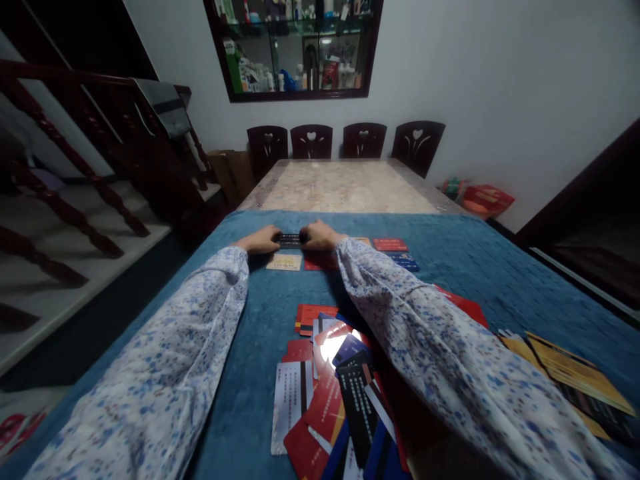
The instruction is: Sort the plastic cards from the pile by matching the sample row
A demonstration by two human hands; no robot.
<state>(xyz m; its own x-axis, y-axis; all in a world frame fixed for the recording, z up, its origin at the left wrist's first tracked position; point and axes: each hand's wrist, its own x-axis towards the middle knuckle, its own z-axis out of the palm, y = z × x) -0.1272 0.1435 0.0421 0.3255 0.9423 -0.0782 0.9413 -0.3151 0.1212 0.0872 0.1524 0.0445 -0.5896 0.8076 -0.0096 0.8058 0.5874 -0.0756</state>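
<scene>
Both my arms stretch forward over a blue cloth (240, 373). Between my hands lies a black card (290, 241) with pale print, at the far left of rows of cards. My left hand (263, 240) grips its left edge, and my right hand (320, 235) has fingers closed at its right edge. Just below sits a cream card (284, 262), beside a red card (320, 261) partly covered by my right wrist. Farther right are another red card (391, 245) and a dark blue card (405, 262). My right forearm hides part of the rows.
Nearer me is a loose heap of overlapping cards (325, 400), some glaring with light. Gold cards (575, 373) lie at the right, and a red item (463, 305) shows behind my right sleeve. Beyond the cloth is a bare stone tabletop (345, 187) with chairs (311, 141) behind.
</scene>
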